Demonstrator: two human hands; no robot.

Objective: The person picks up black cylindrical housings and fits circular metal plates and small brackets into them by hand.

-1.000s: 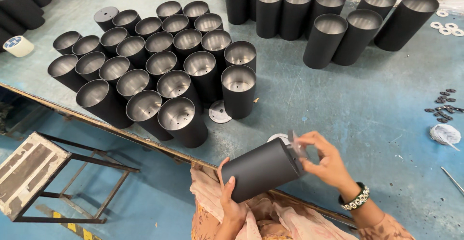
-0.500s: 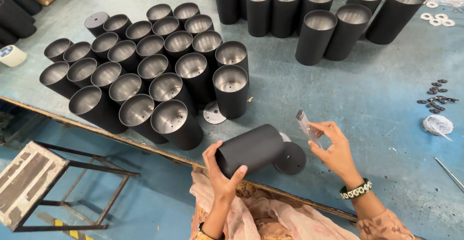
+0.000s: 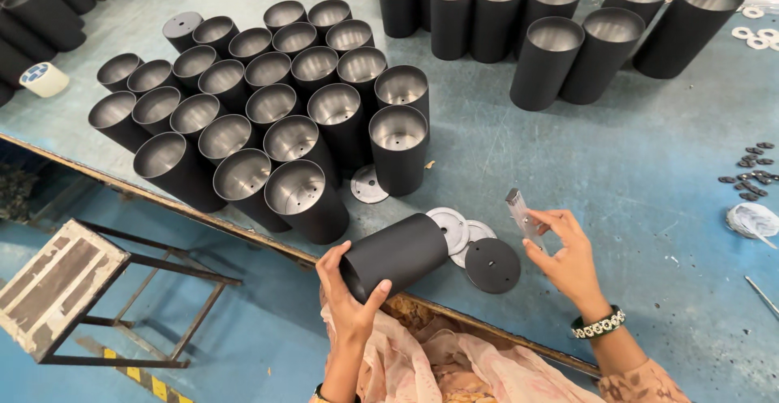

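Observation:
My left hand (image 3: 349, 293) grips a black cylindrical can (image 3: 395, 254) by its open end, holding it on its side at the table's near edge. My right hand (image 3: 565, 258) holds a small clear flat piece with a dark cap (image 3: 521, 215) between thumb and fingers, to the right of the can. Between the hands, on the table, lie a black round disc (image 3: 492, 265) and two silvery round discs (image 3: 451, 226). A bracelet sits on my right wrist.
A dense cluster of upright black cans with bare metal insides (image 3: 268, 127) stands left of centre. More black cans (image 3: 560, 21) stand at the back. Small dark washers (image 3: 751, 168) and white rings lie at the right. A metal step stool (image 3: 73, 289) stands below the blue table (image 3: 633, 176).
My right hand has pulled away from the can's end to the right, holding the clear piece. The black disc now lies on the table. The can has shifted slightly left.

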